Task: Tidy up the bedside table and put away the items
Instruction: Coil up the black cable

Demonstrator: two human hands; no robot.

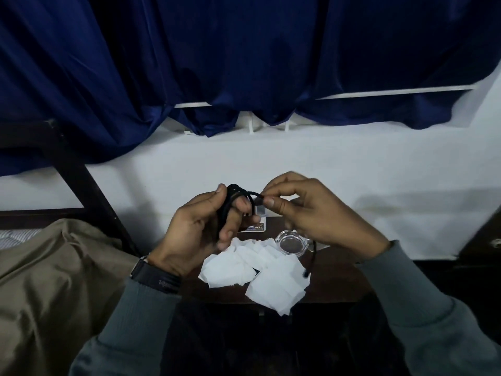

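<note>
Left hand (195, 232) grips thin black cable (233, 195), coiled round its fingers, centre frame, above dark wooden bedside table (341, 275). Right hand (311, 213) pinches cable beside coil. Judgement: keep loops snug, secure the end.

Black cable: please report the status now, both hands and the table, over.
Left hand grips the coiled black cable. Right hand pinches its end. White tissues and glass dish lie on the bedside table below.
</note>
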